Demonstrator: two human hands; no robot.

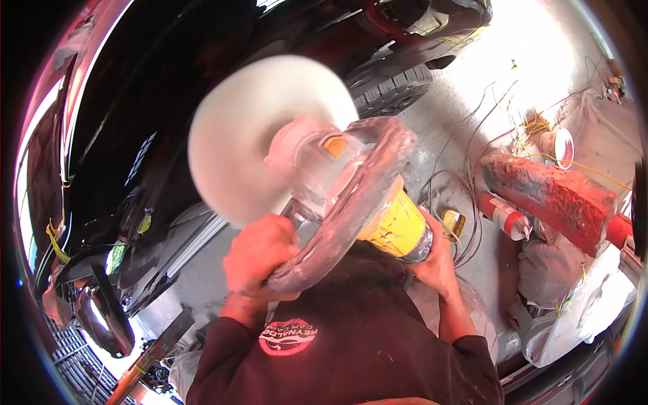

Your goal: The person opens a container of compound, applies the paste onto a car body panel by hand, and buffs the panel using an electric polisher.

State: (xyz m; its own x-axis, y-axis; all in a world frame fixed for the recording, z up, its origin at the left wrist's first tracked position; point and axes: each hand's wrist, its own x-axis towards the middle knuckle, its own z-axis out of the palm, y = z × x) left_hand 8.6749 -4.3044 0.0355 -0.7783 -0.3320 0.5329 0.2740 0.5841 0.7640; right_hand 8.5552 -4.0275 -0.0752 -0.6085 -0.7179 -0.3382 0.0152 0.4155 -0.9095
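Note:
A rotary polisher (398,223) with a yellow rear body and a dusty dark loop handle (337,209) is held in front of my chest. Its round white pad (233,148) is smeared as if spinning and faces the glossy black car body (142,88); whether it touches cannot be told. My left hand (261,253) is closed around the loop handle near its lower left end. At the back of the tool, my right hand (435,260) wraps the yellow and dark body, its fingers partly hidden behind it.
A car tyre (398,88) stands past the pad. Cords (469,182) trail over the grey floor (439,145) on the right, beside a red-stained block (550,192), a red and white bottle (503,216) and plastic sheeting (574,304). A side mirror (104,317) juts out at lower left.

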